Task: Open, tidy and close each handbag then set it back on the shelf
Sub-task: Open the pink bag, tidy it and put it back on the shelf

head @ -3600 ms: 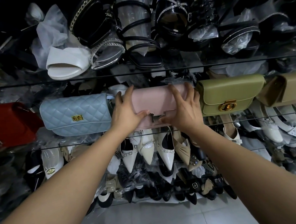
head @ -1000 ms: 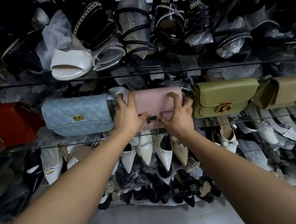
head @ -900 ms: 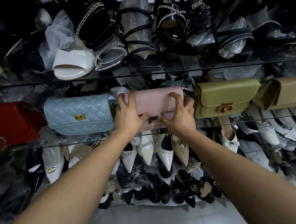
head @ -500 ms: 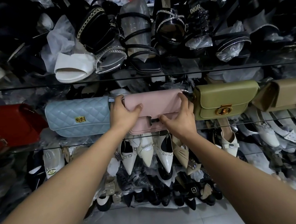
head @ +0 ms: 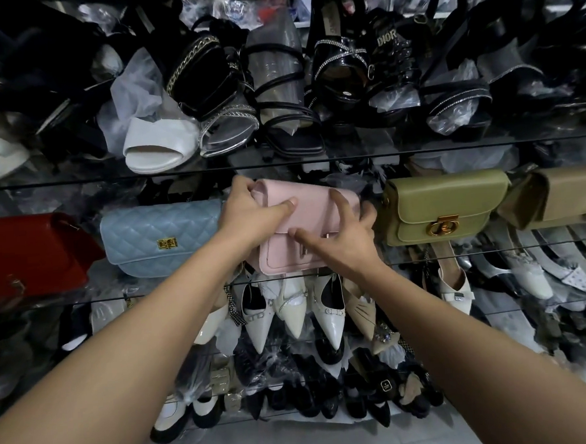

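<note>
Pink handbag (head: 318, 203) on the glass shelf (head: 492, 251), between a blue quilted bag (head: 162, 236) and an olive bag (head: 445, 205). Left hand (head: 250, 214) grips its upper corner, thumb on the flap; right hand (head: 340, 239) lies spread on the flap

Dim, flat light; deep shadows up top; wide-angle bowing at edges (left margin smeared, soft).

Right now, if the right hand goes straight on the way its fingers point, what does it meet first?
The pink handbag: the right hand points at its flap, fingers spread, seemingly touching or just off it. Depth is unclear.
</note>
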